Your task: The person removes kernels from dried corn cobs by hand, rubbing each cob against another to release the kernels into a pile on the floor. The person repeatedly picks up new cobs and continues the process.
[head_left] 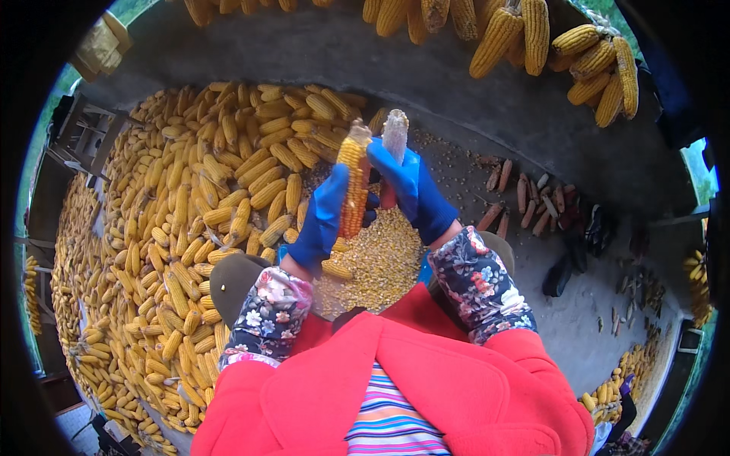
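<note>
Blue gloves cover both hands, which meet above a heap of loose corn kernels (382,262) between the knees. My left hand (325,214) grips a partly shelled ear of corn (352,191), its husk end pointing up; some kernel rows on its right side look stripped. In my right hand (413,185) is a bare corn cob (395,134), held upright close beside the ear. A reddish piece, probably part of a cob, shows below the right fingers. Blue edges of a container show at both sides of the kernels. Some fingers are hidden behind the ear.
A large pile of yellow corn ears (188,245) spreads across the left. Reddish stripped cobs (527,199) and dark shoes (593,228) lie on the floor at right. Bundled ears (604,74) hang above. A wooden chair (85,134) stands far left. Another person's arm (626,410) shows lower right.
</note>
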